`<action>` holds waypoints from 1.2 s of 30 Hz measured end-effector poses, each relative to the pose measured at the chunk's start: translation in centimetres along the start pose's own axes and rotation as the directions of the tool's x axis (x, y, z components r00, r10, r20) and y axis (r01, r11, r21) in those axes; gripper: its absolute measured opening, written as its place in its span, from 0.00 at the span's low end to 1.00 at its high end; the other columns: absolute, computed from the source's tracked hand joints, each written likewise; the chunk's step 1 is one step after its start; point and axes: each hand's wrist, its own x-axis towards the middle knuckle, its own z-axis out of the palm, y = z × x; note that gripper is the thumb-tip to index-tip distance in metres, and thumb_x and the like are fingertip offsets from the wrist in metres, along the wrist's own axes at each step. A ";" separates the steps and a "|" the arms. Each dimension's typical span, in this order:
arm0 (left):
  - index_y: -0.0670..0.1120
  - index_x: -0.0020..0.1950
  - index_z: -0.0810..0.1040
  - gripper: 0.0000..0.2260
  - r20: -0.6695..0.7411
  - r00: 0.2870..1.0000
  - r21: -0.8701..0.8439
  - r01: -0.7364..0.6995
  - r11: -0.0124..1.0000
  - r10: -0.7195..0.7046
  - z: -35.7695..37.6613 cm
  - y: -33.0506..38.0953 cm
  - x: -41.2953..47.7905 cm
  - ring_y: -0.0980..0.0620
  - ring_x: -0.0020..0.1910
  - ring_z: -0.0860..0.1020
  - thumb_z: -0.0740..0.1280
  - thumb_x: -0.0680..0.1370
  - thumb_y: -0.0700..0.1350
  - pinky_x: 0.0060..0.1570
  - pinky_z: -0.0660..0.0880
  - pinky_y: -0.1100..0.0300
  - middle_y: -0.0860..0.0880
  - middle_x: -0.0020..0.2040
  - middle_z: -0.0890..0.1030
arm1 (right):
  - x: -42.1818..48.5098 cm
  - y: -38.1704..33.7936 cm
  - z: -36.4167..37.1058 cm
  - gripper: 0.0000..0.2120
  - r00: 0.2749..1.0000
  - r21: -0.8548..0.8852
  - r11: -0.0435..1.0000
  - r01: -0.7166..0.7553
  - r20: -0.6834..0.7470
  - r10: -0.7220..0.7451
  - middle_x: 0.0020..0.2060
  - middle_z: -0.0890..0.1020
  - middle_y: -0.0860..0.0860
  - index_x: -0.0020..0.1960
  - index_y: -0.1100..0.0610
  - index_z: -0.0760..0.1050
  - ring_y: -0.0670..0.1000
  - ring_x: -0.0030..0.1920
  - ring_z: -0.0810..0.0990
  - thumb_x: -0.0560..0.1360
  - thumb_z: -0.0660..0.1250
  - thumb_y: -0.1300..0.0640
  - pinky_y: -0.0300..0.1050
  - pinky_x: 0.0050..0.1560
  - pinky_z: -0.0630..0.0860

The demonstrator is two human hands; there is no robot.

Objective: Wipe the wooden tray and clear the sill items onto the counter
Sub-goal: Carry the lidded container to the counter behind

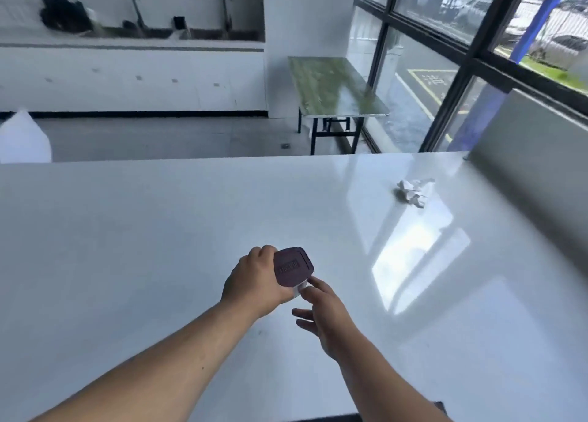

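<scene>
A small container with a dark purple lid (293,266) stands on the white counter (159,230), near its middle front. My left hand (254,281) wraps around the container's left side. My right hand (321,313) is just right of it, fingers spread, with a fingertip touching the container's lower right edge. A crumpled white tissue (413,192) lies on the counter at the far right. No wooden tray is in view.
A grey sill ledge (528,141) runs along the window at the right. Beyond the counter stand a green-topped folding table (334,84) and a white sink unit (127,71). A white jug top (24,138) shows at the left edge.
</scene>
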 end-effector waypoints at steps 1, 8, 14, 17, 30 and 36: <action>0.54 0.61 0.73 0.38 -0.026 0.999 0.004 0.039 0.999 -0.039 -1.0 -2.7 0.3 0.49 0.51 0.77 0.71 0.61 0.78 0.42 0.75 0.55 0.54 0.53 0.76 | 1.1 -0.1 2.9 0.26 0.999 -0.025 1.000 -0.008 0.032 0.009 0.62 0.82 0.44 0.69 0.40 0.75 0.56 0.56 0.86 0.71 0.67 0.48 0.53 0.62 0.82; 0.52 0.60 0.74 0.36 -0.140 0.944 -0.017 0.299 0.954 -0.298 -5.9 -19.7 0.3 0.47 0.52 0.80 0.78 0.62 0.71 0.40 0.76 0.55 0.52 0.53 0.77 | 6.3 1.2 20.2 0.18 0.972 -0.176 0.981 -0.080 0.203 0.116 0.63 0.80 0.45 0.64 0.40 0.79 0.56 0.56 0.86 0.75 0.68 0.49 0.50 0.57 0.83; 0.51 0.60 0.75 0.35 -0.167 0.873 -0.040 0.458 0.888 -0.458 -7.1 -28.2 -1.4 0.46 0.52 0.81 0.79 0.62 0.69 0.43 0.79 0.53 0.50 0.54 0.78 | 8.7 4.2 28.9 0.15 0.933 -0.260 0.956 -0.134 0.293 0.210 0.59 0.81 0.44 0.60 0.40 0.82 0.56 0.54 0.88 0.74 0.69 0.49 0.50 0.55 0.84; 0.51 0.60 0.75 0.33 -0.150 0.855 -0.057 0.495 0.867 -0.497 -7.0 -30.3 -1.9 0.45 0.52 0.81 0.78 0.63 0.67 0.44 0.80 0.52 0.50 0.54 0.78 | 9.5 5.7 30.8 0.14 0.926 -0.273 0.950 -0.153 0.295 0.234 0.59 0.82 0.44 0.58 0.39 0.82 0.57 0.54 0.88 0.74 0.68 0.49 0.49 0.53 0.84; 0.56 0.81 0.62 0.43 0.101 0.975 0.079 0.191 0.978 -0.199 -7.1 -17.9 3.1 0.49 0.77 0.63 0.70 0.70 0.68 0.70 0.69 0.50 0.55 0.79 0.67 | 6.4 -0.8 14.5 0.35 0.932 -0.843 0.461 0.278 0.121 -0.341 0.74 0.73 0.45 0.78 0.46 0.66 0.51 0.74 0.70 0.75 0.64 0.34 0.48 0.65 0.74; 0.58 0.81 0.61 0.45 0.236 0.959 0.071 -0.176 0.982 0.155 -2.1 1.2 5.9 0.50 0.78 0.62 0.71 0.68 0.69 0.69 0.71 0.49 0.56 0.80 0.65 | -1.3 -4.4 -7.0 0.38 0.810 -0.966 0.253 0.045 -0.113 -0.576 0.73 0.75 0.47 0.78 0.48 0.66 0.53 0.76 0.66 0.74 0.63 0.31 0.48 0.74 0.67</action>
